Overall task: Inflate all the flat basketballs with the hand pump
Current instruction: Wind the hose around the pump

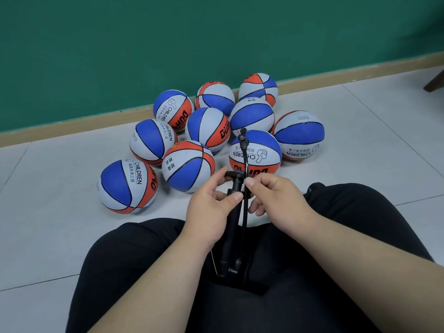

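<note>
A black hand pump (pixel 231 227) stands tilted between my knees, its T-handle up near my fingers. My left hand (pixel 211 210) grips the pump's upper barrel, thumb across it. My right hand (pixel 271 198) pinches the thin black hose (pixel 244 155) beside the handle; the hose arcs up and its needle end hangs in front of a basketball (pixel 255 152). Several blue, white and orange basketballs (pixel 187 165) lie clustered on the floor ahead, none touching the pump. The nearest left ball (pixel 127 186) looks slightly soft.
Grey floor tiles (pixel 48 236) spread around me. A green wall (pixel 168 44) with a tan skirting board (pixel 72 122) runs behind the balls. A dark furniture leg (pixel 434 82) shows at the far right. My black-trousered legs (pixel 134 272) fill the lower view.
</note>
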